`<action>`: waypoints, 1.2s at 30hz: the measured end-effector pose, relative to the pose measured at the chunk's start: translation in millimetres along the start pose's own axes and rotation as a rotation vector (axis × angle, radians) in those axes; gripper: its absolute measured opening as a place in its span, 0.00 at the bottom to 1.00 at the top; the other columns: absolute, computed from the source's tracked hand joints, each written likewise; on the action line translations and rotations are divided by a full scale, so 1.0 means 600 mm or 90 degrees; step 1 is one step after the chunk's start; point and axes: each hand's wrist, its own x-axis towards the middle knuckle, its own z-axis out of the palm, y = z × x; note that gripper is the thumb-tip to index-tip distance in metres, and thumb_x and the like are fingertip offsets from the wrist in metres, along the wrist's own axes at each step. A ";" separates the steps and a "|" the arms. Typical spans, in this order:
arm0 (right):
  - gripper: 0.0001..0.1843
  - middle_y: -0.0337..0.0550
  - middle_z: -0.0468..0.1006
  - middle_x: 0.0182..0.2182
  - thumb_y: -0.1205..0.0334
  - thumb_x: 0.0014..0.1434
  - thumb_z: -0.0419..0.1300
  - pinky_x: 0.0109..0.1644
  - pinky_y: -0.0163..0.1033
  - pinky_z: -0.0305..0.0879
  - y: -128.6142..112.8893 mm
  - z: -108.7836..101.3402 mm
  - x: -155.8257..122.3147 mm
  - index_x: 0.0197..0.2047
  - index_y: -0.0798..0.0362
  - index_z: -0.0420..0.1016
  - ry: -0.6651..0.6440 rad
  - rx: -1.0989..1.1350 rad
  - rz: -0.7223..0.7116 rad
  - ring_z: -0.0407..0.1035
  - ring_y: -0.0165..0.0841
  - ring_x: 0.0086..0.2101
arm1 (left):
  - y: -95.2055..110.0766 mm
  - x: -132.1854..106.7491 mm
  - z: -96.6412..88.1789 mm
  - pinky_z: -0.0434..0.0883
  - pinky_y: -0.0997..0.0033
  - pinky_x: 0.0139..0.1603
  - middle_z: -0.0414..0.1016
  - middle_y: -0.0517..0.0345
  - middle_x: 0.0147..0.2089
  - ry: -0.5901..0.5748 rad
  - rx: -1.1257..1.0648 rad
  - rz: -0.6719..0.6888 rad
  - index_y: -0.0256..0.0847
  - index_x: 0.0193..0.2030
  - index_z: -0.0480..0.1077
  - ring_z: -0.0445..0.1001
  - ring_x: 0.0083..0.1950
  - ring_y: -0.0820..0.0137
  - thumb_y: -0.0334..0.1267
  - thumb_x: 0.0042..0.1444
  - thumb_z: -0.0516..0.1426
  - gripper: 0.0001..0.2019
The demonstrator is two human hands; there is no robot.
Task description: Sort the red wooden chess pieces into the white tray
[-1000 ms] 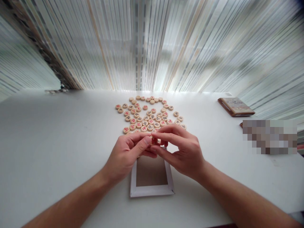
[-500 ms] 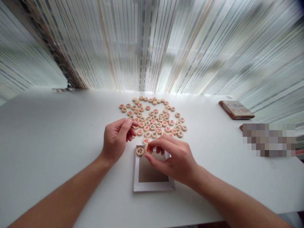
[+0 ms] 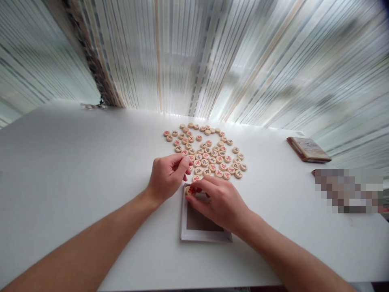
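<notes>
My right hand (image 3: 217, 198) pinches a round wooden Chinese chess piece (image 3: 191, 191) with a red character between thumb and fingers. The piece is at the far left corner of a shallow white-rimmed box (image 3: 206, 236) with a grey-brown inside. Whether it rests on another piece there cannot be seen. My left hand (image 3: 168, 174) is closed, with thumb against curled fingers, at the near left edge of the scattered chess pieces (image 3: 206, 155). Anything inside its fingers is hidden. The scattered pieces bear red or black characters, and some show blank faces.
A white table (image 3: 75, 170) carries everything. To the right lies a small brown-edged box with a picture on top (image 3: 310, 149), with a blurred-out object (image 3: 348, 190) nearer me. Striped curtains (image 3: 176, 56) hang behind the table's far edge.
My right hand has brought the red piece left to the box corner, where a black-marked piece lay and is now out of sight. My left hand shifted slightly right. The camera view turned a little.
</notes>
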 end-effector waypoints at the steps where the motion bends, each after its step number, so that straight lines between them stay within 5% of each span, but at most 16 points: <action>1: 0.06 0.44 0.82 0.32 0.61 0.68 0.66 0.35 0.37 0.68 0.000 0.000 0.001 0.39 0.54 0.81 -0.006 -0.001 0.001 0.75 0.34 0.30 | 0.000 0.000 0.000 0.72 0.77 0.25 0.81 0.57 0.25 -0.003 0.003 0.001 0.38 0.32 0.80 0.79 0.23 0.71 0.42 0.70 0.56 0.17; 23: 0.09 0.44 0.82 0.31 0.61 0.72 0.64 0.36 0.35 0.67 0.004 -0.004 -0.004 0.42 0.54 0.85 -0.010 0.009 -0.017 0.75 0.32 0.29 | -0.005 0.000 0.002 0.71 0.77 0.24 0.80 0.60 0.23 -0.006 0.037 0.027 0.38 0.29 0.78 0.78 0.21 0.72 0.40 0.69 0.57 0.17; 36: 0.11 0.42 0.80 0.27 0.61 0.72 0.62 0.33 0.36 0.64 0.012 -0.011 -0.001 0.41 0.56 0.84 0.087 0.034 -0.031 0.72 0.32 0.26 | 0.000 0.016 -0.010 0.69 0.73 0.23 0.79 0.55 0.24 0.069 -0.173 -0.111 0.34 0.36 0.79 0.75 0.22 0.69 0.47 0.67 0.56 0.18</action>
